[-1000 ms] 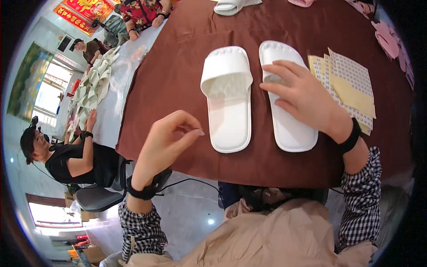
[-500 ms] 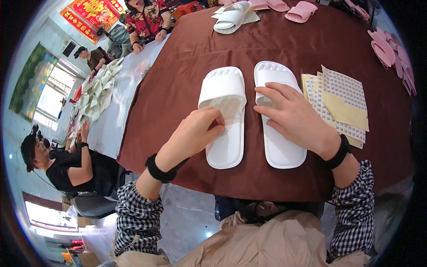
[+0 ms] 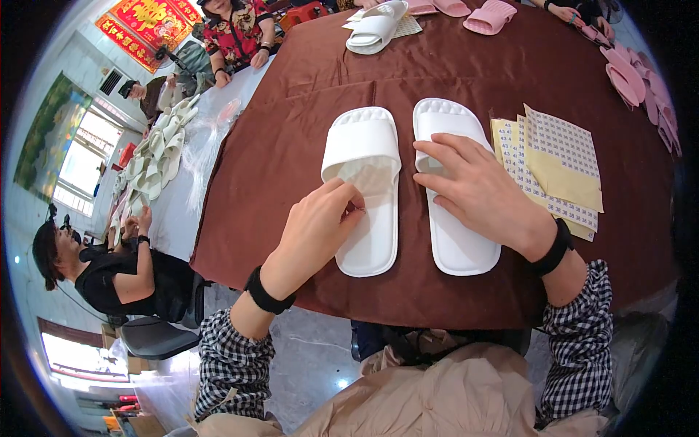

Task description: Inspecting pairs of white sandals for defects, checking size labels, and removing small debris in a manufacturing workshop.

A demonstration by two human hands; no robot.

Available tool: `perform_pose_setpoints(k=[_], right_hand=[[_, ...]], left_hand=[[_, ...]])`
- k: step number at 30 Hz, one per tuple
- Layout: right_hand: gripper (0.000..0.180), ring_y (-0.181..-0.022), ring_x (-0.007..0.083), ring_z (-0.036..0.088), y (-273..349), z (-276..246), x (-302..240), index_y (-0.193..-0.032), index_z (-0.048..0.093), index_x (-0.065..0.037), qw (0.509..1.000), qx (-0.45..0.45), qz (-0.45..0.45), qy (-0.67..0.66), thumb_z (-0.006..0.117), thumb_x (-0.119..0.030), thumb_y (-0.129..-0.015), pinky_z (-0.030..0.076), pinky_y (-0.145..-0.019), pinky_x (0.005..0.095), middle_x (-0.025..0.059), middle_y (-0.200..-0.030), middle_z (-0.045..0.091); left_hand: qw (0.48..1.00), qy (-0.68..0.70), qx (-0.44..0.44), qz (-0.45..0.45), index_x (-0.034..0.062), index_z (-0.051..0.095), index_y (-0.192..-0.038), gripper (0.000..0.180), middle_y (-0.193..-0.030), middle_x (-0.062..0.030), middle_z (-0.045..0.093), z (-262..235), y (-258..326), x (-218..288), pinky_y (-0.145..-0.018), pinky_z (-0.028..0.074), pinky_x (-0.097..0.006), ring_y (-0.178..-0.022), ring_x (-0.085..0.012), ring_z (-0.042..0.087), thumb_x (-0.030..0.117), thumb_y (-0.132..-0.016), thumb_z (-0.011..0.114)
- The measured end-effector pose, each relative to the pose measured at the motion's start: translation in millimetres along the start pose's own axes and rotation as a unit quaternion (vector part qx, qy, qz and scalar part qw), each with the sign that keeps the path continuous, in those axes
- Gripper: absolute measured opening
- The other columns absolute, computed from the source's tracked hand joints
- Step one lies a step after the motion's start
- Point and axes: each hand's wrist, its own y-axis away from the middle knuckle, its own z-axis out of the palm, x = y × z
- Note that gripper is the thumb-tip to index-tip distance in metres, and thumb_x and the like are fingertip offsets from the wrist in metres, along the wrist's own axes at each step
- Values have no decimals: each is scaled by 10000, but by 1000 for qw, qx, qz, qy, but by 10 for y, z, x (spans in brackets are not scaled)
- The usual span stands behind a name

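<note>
Two white slide slippers lie side by side before me, toes pointing away. My left hand (image 3: pixel 317 222) is over the left slipper (image 3: pixel 373 244), thumb and fingertips pinched together just behind its strap. What sits in that pinch is hidden by the fingers. Over the right slipper (image 3: pixel 462 240), my right hand (image 3: pixel 477 189) has its fingers apart, with the fingertips at the strap's left side and the palm above the insole. Beside my right hand lie overlapping sheets of small printed stickers (image 3: pixel 564 156), yellowish with white label rows.
Brown cloth covers the table (image 3: pixel 269 167). Another white pair (image 3: pixel 377 29) and pink slippers (image 3: pixel 489 17) stand at its far edge, more pink ones (image 3: pixel 625 79) at far right. Co-workers sit by a side table with a slipper pile (image 3: pixel 156 156); a person's hands (image 3: pixel 582 22) show at far right.
A small round sticker visible at my left fingertips is now out of sight as they tuck in nearer the strap. My left forearm shifted slightly right; my right hand stays put.
</note>
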Motion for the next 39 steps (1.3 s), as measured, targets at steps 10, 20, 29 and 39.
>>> perform_pose_setpoints(k=[10,20,29,39], right_hand=[[311,-1263,335,582,-138,-200,-156,-1166,723,-48,995,18,-20,-98,748,-133,-868,482,-1067,444,134,-1309,638],[170,-975,350,702,-672,-85,-449,-1026,704,-3,972,-172,9,-159,662,-140,-933,564,-845,454,162,-1074,705],[199,-808,332,718,-794,256,-397,-979,723,40,934,-170,113,-294,679,-135,-896,557,-755,418,198,-860,727],[192,-783,337,722,-844,283,-401,-919,714,24,942,-161,120,-269,663,-160,-894,558,-737,424,193,-813,721]], left_hand=[[992,126,10,-18,-30,703,-999,136,-942,-135,681,4,65,-107,-744,554,-347,-805,-231,686,72,-911,719],[986,135,91,-18,-62,671,-952,143,-904,-149,640,106,157,-130,-710,547,-360,-775,-268,671,76,-930,700],[981,171,81,-40,-80,664,-954,164,-871,-146,639,126,96,-213,-668,531,-346,-734,-224,664,82,-944,684],[977,200,65,-40,-83,670,-960,155,-890,-146,656,114,80,-203,-658,530,-336,-735,-205,670,69,-934,685]])
